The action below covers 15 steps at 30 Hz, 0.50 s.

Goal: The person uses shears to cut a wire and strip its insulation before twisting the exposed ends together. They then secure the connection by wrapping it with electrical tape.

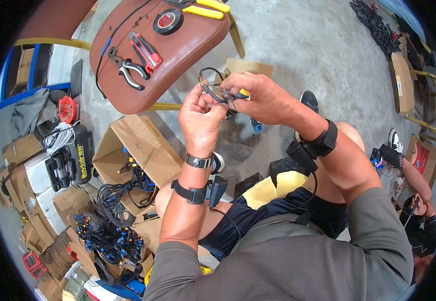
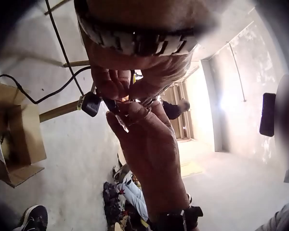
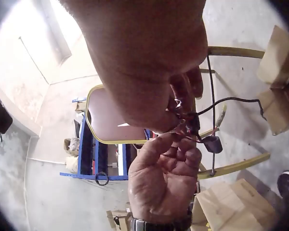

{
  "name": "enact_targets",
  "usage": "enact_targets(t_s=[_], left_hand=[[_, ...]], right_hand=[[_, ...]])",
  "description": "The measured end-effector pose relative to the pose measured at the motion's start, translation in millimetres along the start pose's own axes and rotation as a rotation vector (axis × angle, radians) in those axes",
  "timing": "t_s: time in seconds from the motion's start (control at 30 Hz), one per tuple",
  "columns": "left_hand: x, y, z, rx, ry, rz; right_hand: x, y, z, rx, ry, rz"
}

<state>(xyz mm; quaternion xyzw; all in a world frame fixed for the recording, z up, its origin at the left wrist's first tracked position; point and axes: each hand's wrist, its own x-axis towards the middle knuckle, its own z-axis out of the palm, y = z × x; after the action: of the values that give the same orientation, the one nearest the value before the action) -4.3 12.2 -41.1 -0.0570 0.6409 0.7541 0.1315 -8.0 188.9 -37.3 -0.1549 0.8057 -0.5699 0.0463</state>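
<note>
Both hands meet in front of the chair, fingertips close together. The left hand [image 1: 198,120] pinches a black cable [image 1: 209,70] with thin coloured wires at its end. Opposite it, the right hand [image 1: 264,98] pinches the same wire ends, with a small yellow part [image 1: 244,92] showing by its fingers. In the right wrist view the cable [image 3: 231,100] runs off from the fingertips, and a black cylindrical piece [image 3: 212,144] hangs beside them. A blue connector [image 1: 256,125] dangles below the right hand. The fingers partly hide the join.
On the brown chair seat [image 1: 123,93] lie pliers [image 1: 128,70], a red utility knife [image 1: 146,52], black tape [image 1: 168,21] and a yellow-handled tool [image 1: 205,10]. An open cardboard box [image 1: 140,145] and a heap of cables with blue connectors [image 1: 110,241] stand at left. Another person's arm [image 1: 417,178] shows at right.
</note>
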Motion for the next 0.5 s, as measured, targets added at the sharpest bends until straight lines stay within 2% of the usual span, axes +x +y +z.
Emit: enact_targets(t_s=[0.2, 0.4, 0.5], left_hand=[[1, 1, 3, -0.005, -0.008, 0.035], [0, 4, 3, 0.075, -0.056, 0.057], [-2, 7, 5, 0.083, -0.065, 0.084]], right_hand=[[1, -2, -5, 0.135, -0.102, 0.067], [2, 0, -12, 0.226, -0.109, 0.074], [1, 6, -9, 0.383, -0.114, 0.138]])
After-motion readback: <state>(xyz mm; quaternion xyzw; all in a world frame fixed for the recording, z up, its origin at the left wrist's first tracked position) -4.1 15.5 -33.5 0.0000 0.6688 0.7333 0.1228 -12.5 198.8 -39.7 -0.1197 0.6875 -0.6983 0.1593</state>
